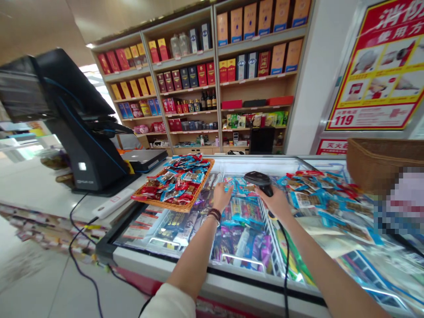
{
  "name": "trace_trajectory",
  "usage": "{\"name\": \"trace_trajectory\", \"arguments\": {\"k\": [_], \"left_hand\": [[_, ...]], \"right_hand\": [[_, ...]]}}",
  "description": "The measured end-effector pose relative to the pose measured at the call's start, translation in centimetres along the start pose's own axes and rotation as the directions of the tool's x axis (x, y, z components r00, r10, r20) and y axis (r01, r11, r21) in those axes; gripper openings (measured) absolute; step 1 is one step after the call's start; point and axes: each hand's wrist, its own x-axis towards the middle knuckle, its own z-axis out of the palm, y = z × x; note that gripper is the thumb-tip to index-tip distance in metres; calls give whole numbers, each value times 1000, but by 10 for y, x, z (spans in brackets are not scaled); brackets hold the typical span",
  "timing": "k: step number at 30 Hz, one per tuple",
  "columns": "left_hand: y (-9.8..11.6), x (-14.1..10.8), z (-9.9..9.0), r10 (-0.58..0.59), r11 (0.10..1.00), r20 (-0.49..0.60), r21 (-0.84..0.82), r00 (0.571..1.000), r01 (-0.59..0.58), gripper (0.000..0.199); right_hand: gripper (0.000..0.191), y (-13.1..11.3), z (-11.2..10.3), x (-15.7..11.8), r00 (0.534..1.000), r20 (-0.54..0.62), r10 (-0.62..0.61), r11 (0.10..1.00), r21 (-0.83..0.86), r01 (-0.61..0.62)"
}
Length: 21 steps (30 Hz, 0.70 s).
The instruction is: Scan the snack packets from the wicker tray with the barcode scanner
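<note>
My right hand (276, 204) is wrapped round the handle of a black barcode scanner (257, 178), its head pointing left and its cord running down toward me. My left hand (221, 197), with a beaded bracelet at the wrist, reaches over the glass-topped freezer with its fingers apart. Beside its fingertips, between my two hands, lie blue-and-red snack packets (241, 186). Left of that hand, a wicker tray (189, 206) is heaped with small red and blue snack packets. More blue snack packets (308, 198) are spread loose to the right of the scanner.
The freezer (159, 260) holds several wire baskets of wrapped goods under its glass. A black checkout terminal (82, 132) and a white power strip (113, 203) sit at left, with cables hanging down. A brown wicker basket (380, 161) stands at right. Shelves of boxes line the back wall.
</note>
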Motion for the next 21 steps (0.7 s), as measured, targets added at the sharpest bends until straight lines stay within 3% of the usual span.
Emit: {"name": "trace_trajectory", "arguments": {"k": [2, 4, 6, 8, 11, 15, 21], "left_hand": [[6, -2, 22, 128, 985, 118, 102, 985, -140, 32], [11, -4, 46, 184, 964, 265, 140, 946, -227, 38], [13, -5, 64, 183, 962, 368, 127, 912, -244, 34], [13, -4, 71, 187, 970, 384, 72, 904, -231, 29], [10, -1, 57, 159, 985, 288, 19, 944, -172, 25], [3, 3, 19, -22, 1000, 150, 24, 989, 19, 29], [-5, -1, -22, -180, 924, 270, -283, 946, 256, 42]], "right_hand": [[44, 3, -7, 3, 997, -56, 53, 993, 109, -47], [45, 6, -13, 5, 992, -87, 92, 979, 192, -74], [45, 8, -15, 6, 989, -93, 112, 967, 238, -87], [44, 9, -15, 6, 989, -100, 113, 968, 237, -86], [43, 8, -10, 4, 991, -104, 90, 979, 193, -68], [44, 3, -2, 0, 999, -39, 27, 988, 155, -21], [45, -9, 5, -10, 991, 5, -134, 988, -72, 134]]}}
